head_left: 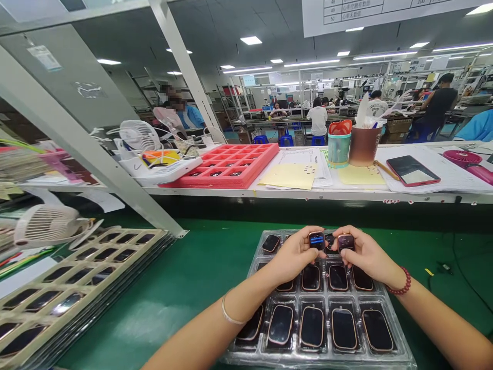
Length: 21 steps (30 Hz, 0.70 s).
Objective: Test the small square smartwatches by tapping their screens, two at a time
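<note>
Clear tray [398, 341]: nearest thing on the green bench [154, 303], five watches across its front row, the leftmost partly covered by the left forearm.
Forearms: both run out of sight at the edges, a pale bangle [230, 310] on one, red beads [405, 282] on the other.
Left hand [298, 254]: thumb and fingers clamped on a lit watch [317, 240], blue bars showing, wording too small to read.
Right hand [360, 249]: thumb and fingers pinched on a dark watch [345, 243], its faint screen marks unreadable; both held above the tray's far rows, hiding several watches there.
Beige tray [88, 289]: off to the left, more watches, near side cut off.
Shelf: red tray [215, 181], teal cup [339, 151], brown cup [363, 148], phone [413, 170].
Overhead sheet [354, 18]: top sliced away.
Far benches: there's a person in white [317, 121], back turned; others small, half-hidden behind equipment.
</note>
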Available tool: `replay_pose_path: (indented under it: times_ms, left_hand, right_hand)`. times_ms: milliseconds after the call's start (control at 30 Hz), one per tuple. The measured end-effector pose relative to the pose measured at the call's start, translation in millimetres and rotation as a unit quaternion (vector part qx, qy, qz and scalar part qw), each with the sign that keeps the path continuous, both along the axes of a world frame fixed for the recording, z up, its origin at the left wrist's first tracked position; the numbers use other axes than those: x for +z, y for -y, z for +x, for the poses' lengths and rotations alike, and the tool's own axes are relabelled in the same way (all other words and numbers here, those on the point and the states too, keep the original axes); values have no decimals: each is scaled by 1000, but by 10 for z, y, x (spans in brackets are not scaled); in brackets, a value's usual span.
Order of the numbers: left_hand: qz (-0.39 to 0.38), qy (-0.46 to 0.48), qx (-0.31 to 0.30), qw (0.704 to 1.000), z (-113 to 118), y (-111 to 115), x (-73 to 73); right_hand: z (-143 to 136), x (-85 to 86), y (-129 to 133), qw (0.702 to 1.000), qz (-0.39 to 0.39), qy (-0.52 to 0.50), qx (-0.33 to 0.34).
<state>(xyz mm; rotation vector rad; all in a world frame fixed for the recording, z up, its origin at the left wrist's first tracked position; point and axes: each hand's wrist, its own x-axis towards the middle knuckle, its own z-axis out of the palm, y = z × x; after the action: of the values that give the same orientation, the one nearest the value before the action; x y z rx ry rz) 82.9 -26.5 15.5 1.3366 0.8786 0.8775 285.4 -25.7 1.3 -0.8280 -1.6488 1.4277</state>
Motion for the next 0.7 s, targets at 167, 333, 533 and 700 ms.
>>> replay_pose_path:
  times_ms: [167, 333, 533, 700]
  left_hand:
    - [24, -22, -11, 999, 0, 4, -16]
    - [26, -24, -12, 999, 8, 9, -4]
    - [21, -37, -15, 999, 12, 10, 15]
    - [33, -47, -24, 998, 8, 5, 13]
  right_hand:
    - [-3, 33, 20, 1000, 23, 11, -2]
    - [0, 7, 21, 999, 41, 23, -4]
    - [-3, 12, 21, 998, 61, 18, -6]
    - [-9, 18, 23, 998, 52, 27, -12]
